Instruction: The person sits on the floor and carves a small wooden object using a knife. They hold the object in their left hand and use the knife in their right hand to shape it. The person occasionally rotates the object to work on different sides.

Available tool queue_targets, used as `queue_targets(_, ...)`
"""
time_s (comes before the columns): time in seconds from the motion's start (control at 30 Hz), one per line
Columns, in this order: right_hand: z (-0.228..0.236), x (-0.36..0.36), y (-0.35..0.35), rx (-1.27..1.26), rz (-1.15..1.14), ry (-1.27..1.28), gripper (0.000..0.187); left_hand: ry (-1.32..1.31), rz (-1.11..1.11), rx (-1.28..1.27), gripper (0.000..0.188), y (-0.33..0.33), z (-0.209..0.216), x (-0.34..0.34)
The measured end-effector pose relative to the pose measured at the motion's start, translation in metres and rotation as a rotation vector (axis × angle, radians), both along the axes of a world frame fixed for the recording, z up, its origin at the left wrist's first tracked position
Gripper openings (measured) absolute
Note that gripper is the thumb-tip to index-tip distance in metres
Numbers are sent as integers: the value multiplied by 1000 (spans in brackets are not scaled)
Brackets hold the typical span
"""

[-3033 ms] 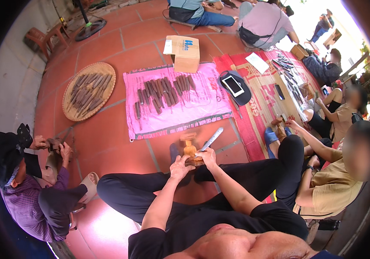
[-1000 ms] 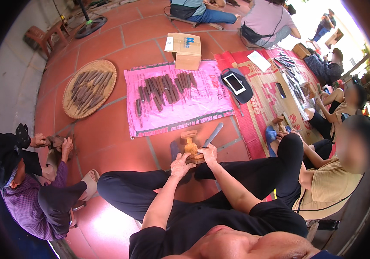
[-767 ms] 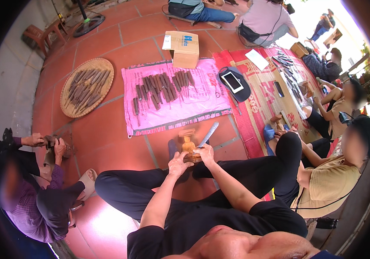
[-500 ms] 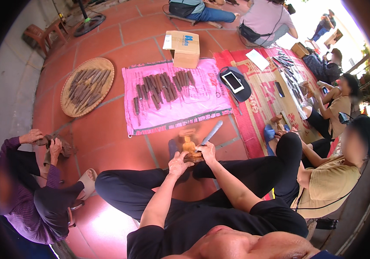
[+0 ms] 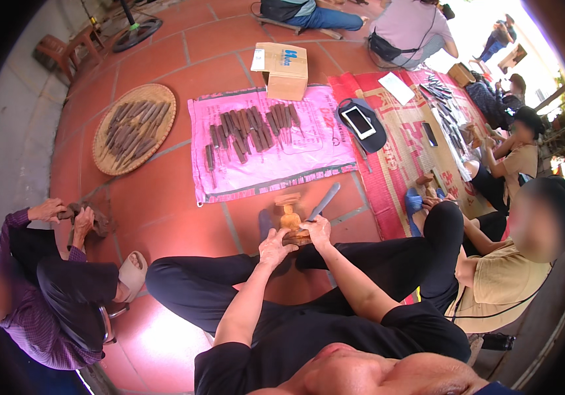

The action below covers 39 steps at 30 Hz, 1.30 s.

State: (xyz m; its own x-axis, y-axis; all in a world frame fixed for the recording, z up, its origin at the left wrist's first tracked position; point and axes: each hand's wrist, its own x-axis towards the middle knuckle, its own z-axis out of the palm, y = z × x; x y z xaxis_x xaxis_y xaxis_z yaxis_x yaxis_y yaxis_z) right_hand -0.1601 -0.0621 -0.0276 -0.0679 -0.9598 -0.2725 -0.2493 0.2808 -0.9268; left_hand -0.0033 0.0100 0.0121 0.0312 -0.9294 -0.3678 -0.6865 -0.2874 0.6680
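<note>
A carved light-brown wooden figurine, with a wide flat piece at its top and a darker base, stands between my hands above my crossed legs. My left hand is closed around its lower left side, thumb against the base. In my closed right hand is a long, slim blue-grey carving tool. One end points up and away to the right; the other meets the figurine near its lower right side. I cannot tell how far that end touches the wood.
Ahead lie several wooden-handled tools on a pink sheet, with a cardboard box behind. A round woven tray of similar pieces is at left. A cap and white phone lie right. People sit close on both sides.
The view has shifted slightly. Both hands stay on the figurine and the carving tool, with only a slight shift of the tool against the wood.
</note>
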Motion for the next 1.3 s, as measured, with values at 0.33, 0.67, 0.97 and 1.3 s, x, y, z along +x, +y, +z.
queue_targets(0.33, -9, -7, -2, 50, 68, 23, 20, 8, -11, 5, 61, -2, 4, -2)
queue_targets(0.67, -20, -9, 2, 63, 72, -19, 17, -11, -21, 1, 59, -3, 1, -3)
queue_targets(0.97, -18, -12, 1, 10, 65, -100, 8, -9, -20, -1, 60, -2, -3, -3)
queue_targets(1.3, -8, -15, -4, 78, -1, -313, 13, -17, -18, -17, 60, -3, 1, -1)
